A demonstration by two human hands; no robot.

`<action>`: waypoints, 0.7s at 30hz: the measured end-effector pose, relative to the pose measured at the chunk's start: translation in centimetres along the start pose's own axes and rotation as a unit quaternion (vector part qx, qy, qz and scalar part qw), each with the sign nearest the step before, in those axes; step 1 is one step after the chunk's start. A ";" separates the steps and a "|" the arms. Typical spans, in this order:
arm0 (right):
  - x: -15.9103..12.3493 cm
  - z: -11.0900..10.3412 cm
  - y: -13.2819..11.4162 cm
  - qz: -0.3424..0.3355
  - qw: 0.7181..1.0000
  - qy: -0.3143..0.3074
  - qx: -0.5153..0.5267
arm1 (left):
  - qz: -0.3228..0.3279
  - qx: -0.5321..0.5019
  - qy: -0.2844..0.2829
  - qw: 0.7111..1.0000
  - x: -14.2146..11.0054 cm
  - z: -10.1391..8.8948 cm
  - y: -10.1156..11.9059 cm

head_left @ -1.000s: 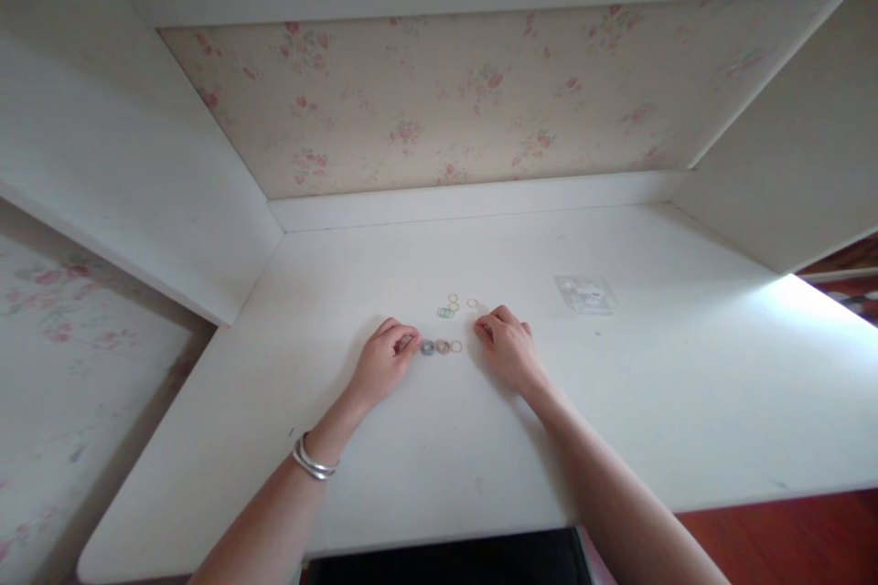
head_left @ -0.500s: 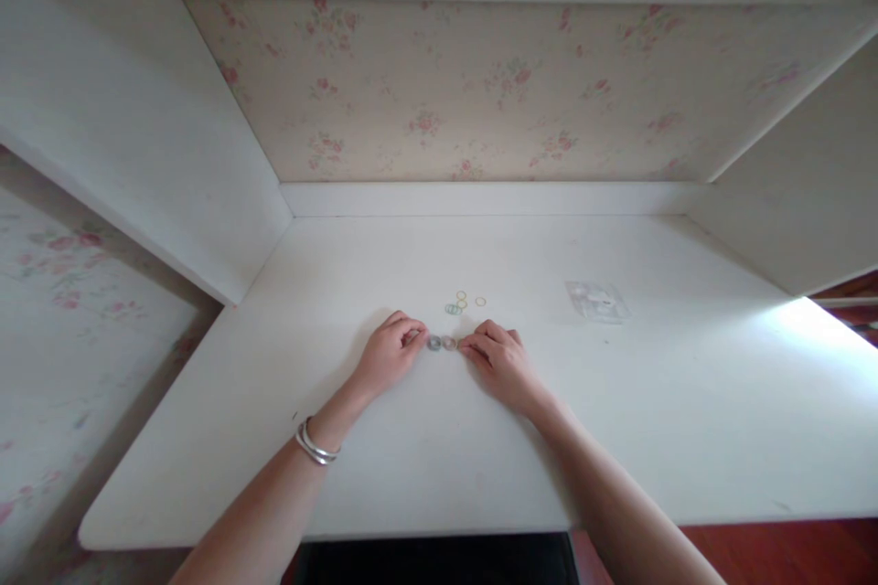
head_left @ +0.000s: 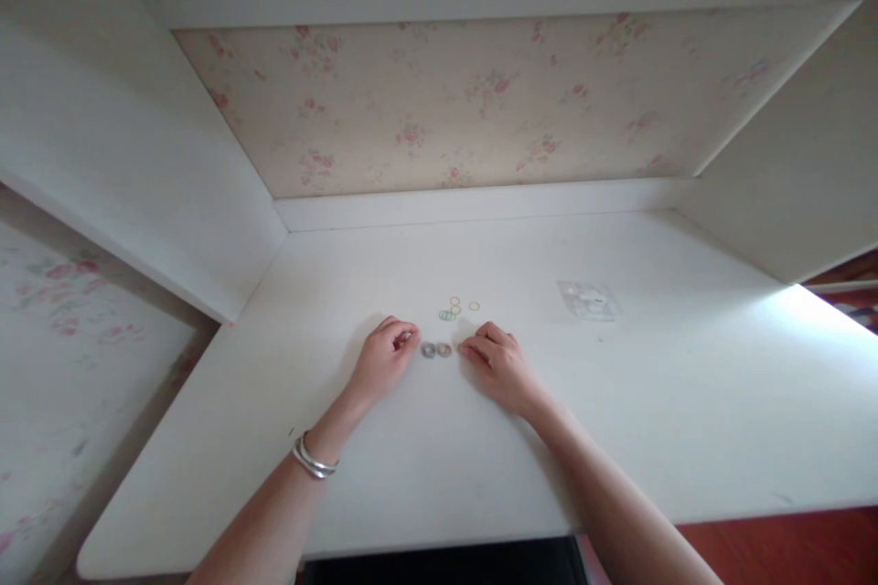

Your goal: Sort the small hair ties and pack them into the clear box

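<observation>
Two small ring-shaped stacks lie side by side on the white desk: a dark grey one (head_left: 429, 350) and a pinkish-brown one (head_left: 444, 350). My left hand (head_left: 385, 358) rests just left of the grey stack, fingers curled and thumb against the index finger, with nothing showing in the pinch. On the other side, my right hand (head_left: 499, 366) sits a little right of the pinkish stack. Its fingertips are closed together and no object shows in them. Beyond the stacks lie several thin rings, greenish ones (head_left: 447, 315) bunched together and yellow ones (head_left: 475, 306) near them.
A clear plastic bag (head_left: 588, 301) with pale contents lies to the right on the desk (head_left: 672, 384). White side panels and a low ledge (head_left: 480, 201) bound the desk at the back. A dark drawer-like shape (head_left: 445, 565) shows below the front edge.
Both hands have drawn slightly outward, away from the two stacks they were touching. The stacks stay side by side. The camera view has tilted and shifted a little.
</observation>
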State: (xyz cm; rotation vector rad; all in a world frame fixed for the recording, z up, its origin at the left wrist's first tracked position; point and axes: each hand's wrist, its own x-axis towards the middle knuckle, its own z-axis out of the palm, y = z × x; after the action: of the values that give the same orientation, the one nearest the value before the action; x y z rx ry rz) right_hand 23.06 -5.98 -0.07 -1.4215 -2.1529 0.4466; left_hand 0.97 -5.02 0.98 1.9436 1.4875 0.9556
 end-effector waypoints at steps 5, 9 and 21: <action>0.3 -0.6 1.8 0.081 0.989 0.118 0.048 | 0.043 0.086 -0.007 0.995 2.1 1.0 2.0; 0.5 -0.8 3.0 0.131 0.978 0.151 0.062 | 0.055 0.175 -0.062 0.981 4.4 2.9 3.4; 0.5 -0.9 3.2 0.131 0.978 0.140 0.085 | 0.061 0.295 -0.113 0.947 7.2 5.7 3.5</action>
State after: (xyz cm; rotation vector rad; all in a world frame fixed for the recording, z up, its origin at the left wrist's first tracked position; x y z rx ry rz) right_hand 25.82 -4.22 -0.90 -1.5735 -1.6741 0.4814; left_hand 8.66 1.08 1.71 2.4832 1.6543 0.3194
